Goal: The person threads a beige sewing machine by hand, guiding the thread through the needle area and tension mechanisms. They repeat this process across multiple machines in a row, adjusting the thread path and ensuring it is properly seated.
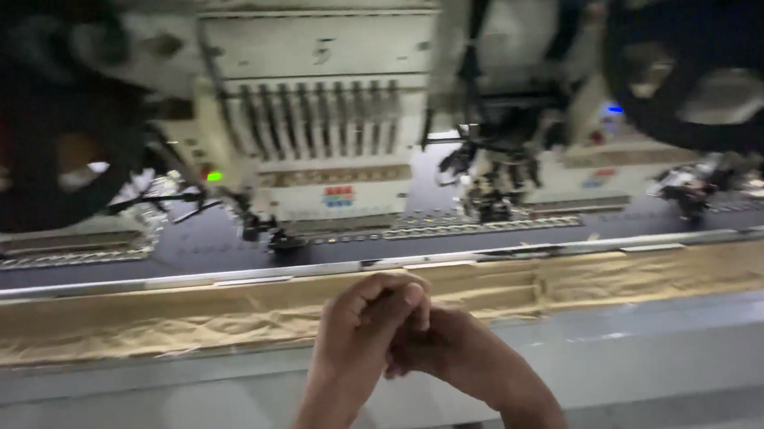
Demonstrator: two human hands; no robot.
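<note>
The embroidery machine (339, 110) fills the view ahead of me, its needle heads (496, 180) poised over the dark cloth (187, 246) on the bed. Nearer, a band of gold fabric (138, 321) runs across, beside the metal rail (225, 276). My left hand (367, 319) and right hand (450, 349) are curled closed against each other over its near edge; whether they pinch a thread, I cannot tell. I judge this a pause for watching; reaching in would call for unclasping first.

Gold cloth (183, 316) runs crinkled with a soft sheen along the frame. The table (678, 346) looks smooth, grey, faintly glossy; the machine head (325, 111) is painted cream metal, matt.
</note>
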